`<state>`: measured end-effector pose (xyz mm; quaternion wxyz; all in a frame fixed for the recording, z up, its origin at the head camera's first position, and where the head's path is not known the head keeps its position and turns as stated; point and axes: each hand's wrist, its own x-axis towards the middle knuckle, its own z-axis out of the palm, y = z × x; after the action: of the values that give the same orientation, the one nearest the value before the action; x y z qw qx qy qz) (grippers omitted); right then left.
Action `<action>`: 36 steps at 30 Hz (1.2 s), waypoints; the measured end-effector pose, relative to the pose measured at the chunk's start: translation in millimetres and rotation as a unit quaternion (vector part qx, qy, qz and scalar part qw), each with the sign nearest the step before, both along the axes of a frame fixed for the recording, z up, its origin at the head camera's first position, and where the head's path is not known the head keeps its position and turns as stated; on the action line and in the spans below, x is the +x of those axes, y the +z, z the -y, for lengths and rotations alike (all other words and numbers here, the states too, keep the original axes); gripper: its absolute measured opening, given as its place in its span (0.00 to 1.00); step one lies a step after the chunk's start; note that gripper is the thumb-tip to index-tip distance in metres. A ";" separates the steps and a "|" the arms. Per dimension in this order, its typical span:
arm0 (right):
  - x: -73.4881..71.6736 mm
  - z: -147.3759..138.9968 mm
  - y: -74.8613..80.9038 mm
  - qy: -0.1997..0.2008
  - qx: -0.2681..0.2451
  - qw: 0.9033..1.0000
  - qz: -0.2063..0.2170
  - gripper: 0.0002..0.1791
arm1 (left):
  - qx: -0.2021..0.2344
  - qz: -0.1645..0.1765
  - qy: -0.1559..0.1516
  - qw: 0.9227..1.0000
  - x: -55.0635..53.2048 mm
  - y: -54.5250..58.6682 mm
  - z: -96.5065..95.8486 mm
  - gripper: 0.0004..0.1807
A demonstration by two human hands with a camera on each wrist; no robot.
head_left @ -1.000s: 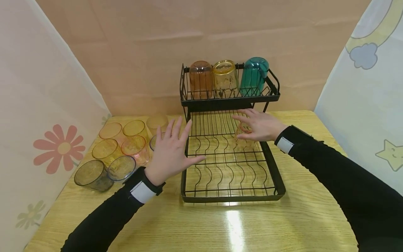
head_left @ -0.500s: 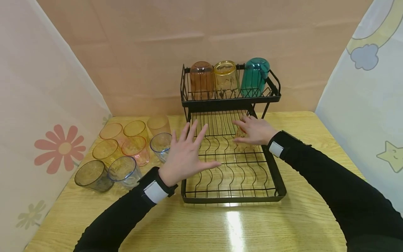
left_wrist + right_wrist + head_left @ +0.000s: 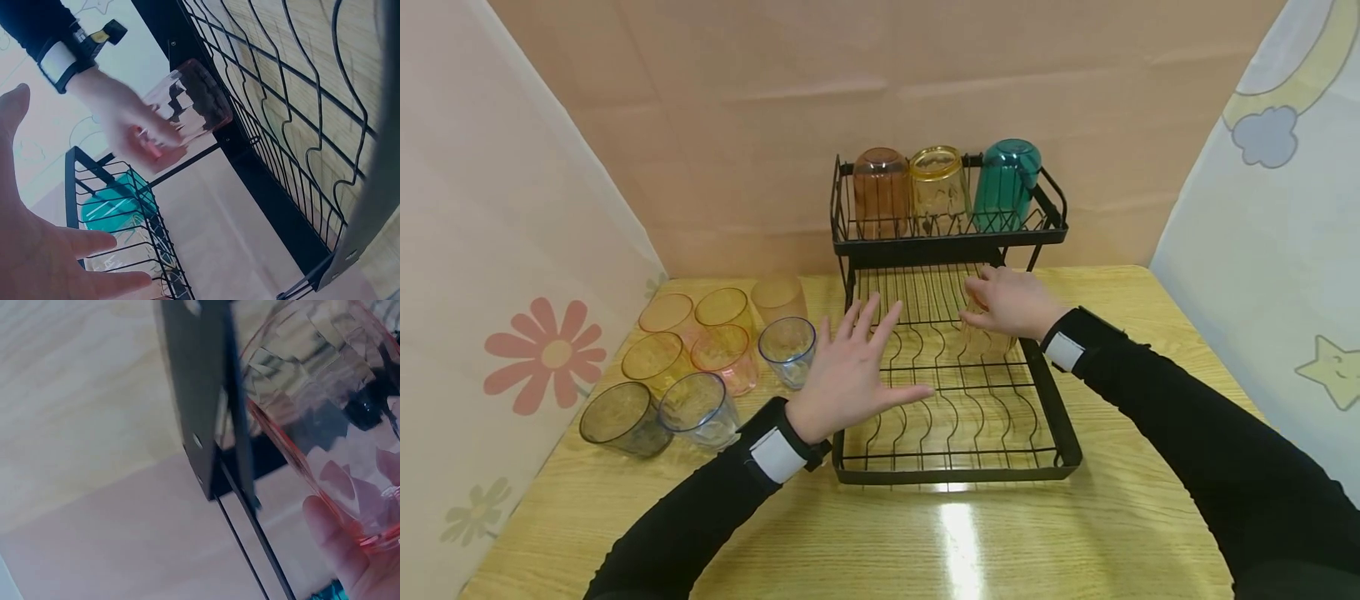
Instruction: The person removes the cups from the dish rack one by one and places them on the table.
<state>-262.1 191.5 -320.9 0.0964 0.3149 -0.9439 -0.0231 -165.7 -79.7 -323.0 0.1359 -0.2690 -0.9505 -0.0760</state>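
Note:
My right hand (image 3: 1017, 302) holds a pale orange-pink glass (image 3: 983, 342) at the right side of the dish rack's lower tier (image 3: 955, 476). The glass looks upside down, with my fingers about its base end. A thumb lies against the faceted glass (image 3: 325, 444) in the right wrist view. Spread wide, my left hand (image 3: 844, 379) hovers over the rack's left edge and touches nothing. In the left wrist view the right hand (image 3: 128, 122) is blurred around the same glass (image 3: 203, 97).
On the upper tier stand upturned glasses: brown (image 3: 881, 187), yellow (image 3: 938, 187) and teal (image 3: 1006, 183). Several coloured glasses stand mouth-up on the table to the left, among them a blue-rimmed glass (image 3: 788, 350) near my left hand and a grey glass (image 3: 628, 421).
My left hand has moved right, from beside the glasses to over the rack's edge, fingers still spread. My right hand has shifted slightly, its fingers more curled at the glass.

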 end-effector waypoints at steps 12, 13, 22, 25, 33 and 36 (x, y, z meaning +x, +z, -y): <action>20.0 5.0 35.6 -0.047 -0.065 0.997 -0.004 0.18 | 0.079 0.061 -0.019 0.995 4.3 2.2 -5.8 0.54; 23.5 5.8 36.2 -0.053 -0.080 0.995 0.001 0.18 | 0.093 0.073 -0.022 0.993 4.9 3.2 -6.4 0.54; 64.0 15.6 31.5 -0.057 -0.236 0.967 0.077 0.21 | 0.227 0.198 -0.037 0.953 6.8 10.2 -16.4 0.51; 74.0 19.4 32.4 -0.055 -0.300 0.946 0.107 0.20 | 0.297 0.253 -0.053 0.919 5.7 10.9 -20.7 0.47; 89.8 34.1 27.4 -0.071 -0.504 0.852 0.125 0.18 | 0.524 0.389 -0.048 0.756 8.6 12.0 -42.5 0.43; 92.4 43.2 24.0 -0.066 -0.565 0.815 0.108 0.17 | 0.614 0.419 -0.038 0.668 14.0 11.8 -54.8 0.42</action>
<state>-169.8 148.3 -296.9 0.1528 0.1423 -0.8139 0.5422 -151.7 -24.9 -311.2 -0.1455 -0.1003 -0.6351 -0.7520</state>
